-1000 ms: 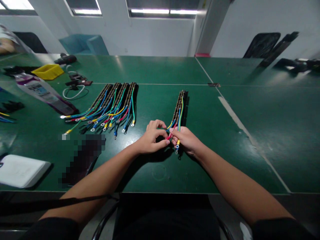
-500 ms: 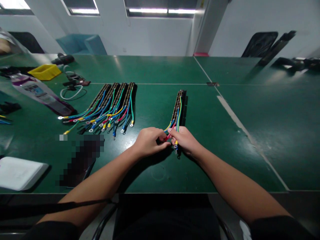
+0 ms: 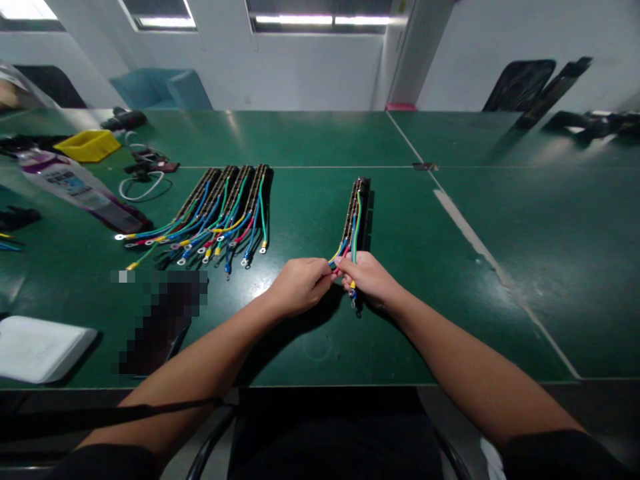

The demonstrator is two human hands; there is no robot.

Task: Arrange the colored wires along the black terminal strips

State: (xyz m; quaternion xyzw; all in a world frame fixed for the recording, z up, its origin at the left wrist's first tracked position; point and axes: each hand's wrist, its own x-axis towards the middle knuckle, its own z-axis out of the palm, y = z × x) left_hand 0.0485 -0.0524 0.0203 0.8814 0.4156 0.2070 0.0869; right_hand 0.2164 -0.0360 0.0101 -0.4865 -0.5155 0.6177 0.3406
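A black terminal block (image 3: 353, 212) lies lengthwise on the green table, its coloured wires running toward me. My right hand (image 3: 373, 279) is closed around several of these wires (image 3: 357, 230), with ring lugs (image 3: 353, 295) hanging out below the fingers. To its left, my left hand (image 3: 304, 285) pinches the red and blue wires just beside the right thumb. The wire ends under the left fingers are hidden. Left of both hands, several similar wired terminal blocks (image 3: 257, 190) lie side by side, their ring lugs pointing toward the near edge.
On the left are a purple-labelled bottle (image 3: 83, 190), a yellow bin (image 3: 89, 145), a white cable (image 3: 143, 187) and a white box (image 3: 43, 348). A blurred-out dark object (image 3: 160, 327) lies near my left forearm. Tape (image 3: 467, 230) marks a table seam on the right.
My left fingers, parted around the red wire before, have closed on the wires beside my right thumb. My right hand keeps its grip almost unmoved.
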